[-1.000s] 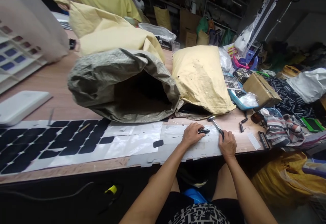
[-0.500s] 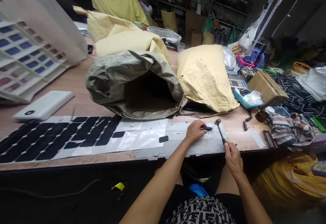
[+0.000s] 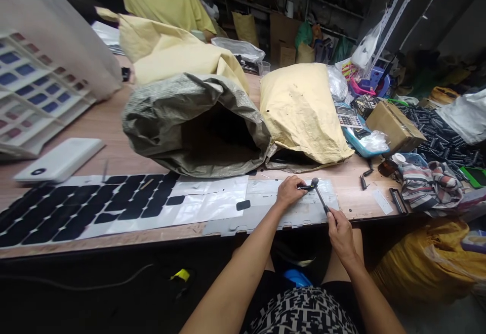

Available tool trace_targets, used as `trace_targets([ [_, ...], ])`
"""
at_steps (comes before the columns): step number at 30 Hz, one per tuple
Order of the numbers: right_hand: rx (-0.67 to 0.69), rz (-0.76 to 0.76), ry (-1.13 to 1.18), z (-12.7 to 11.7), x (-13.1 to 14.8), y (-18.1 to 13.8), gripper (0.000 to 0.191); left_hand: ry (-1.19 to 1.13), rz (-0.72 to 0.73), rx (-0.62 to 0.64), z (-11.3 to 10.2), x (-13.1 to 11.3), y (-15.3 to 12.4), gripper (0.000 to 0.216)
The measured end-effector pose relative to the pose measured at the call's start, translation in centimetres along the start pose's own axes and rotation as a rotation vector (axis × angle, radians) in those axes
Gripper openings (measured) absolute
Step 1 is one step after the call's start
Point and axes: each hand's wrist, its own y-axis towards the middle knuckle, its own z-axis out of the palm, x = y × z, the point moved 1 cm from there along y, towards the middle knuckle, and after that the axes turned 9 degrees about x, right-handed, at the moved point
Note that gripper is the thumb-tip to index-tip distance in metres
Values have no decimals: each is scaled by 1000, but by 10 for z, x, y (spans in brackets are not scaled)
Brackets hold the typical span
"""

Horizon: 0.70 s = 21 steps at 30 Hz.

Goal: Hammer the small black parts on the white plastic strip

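Note:
My left hand (image 3: 290,191) is closed on a small black cylindrical part (image 3: 305,188), which lies low over the grey board (image 3: 273,212) at the table's front edge. In my right hand (image 3: 340,228) is a hammer (image 3: 322,198), gripped by its dark handle. The hammer's round metal head is at the right end of the black part; whether they touch I cannot tell. Left of my hands, a flat black rounded piece (image 3: 243,205) lies on the board's edge beside a white sheet (image 3: 212,197).
A grey woven sack (image 3: 167,121) with a dark open mouth and a yellow sack (image 3: 299,111) stand behind my hands. To the right are a cardboard box (image 3: 395,124), a striped cloth (image 3: 431,182) and many black parts (image 3: 436,131). A person in a yellow shirt (image 3: 167,5) is across the table.
The hammer's head has moved left and onto the right end of the black part, and my right hand has shifted slightly left with it. My left hand keeps its hold. The view has shifted a little.

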Motion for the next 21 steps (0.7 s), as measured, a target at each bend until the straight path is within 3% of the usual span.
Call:
trace_targets([
  [7, 27, -39, 13, 3, 14, -2, 36, 4, 11, -10, -1, -2, -1, 12],
  [12, 42, -20, -22, 3, 6, 6, 36, 4, 18, -17, 0, 0, 0, 14],
  [17, -93, 53, -350, -7, -15, 42, 34, 16, 68, 16, 0, 3, 1, 14],
  [21, -166, 37, -612, -5, -31, 64, 28, 48, 104, 34, 0, 6, 2, 29],
])
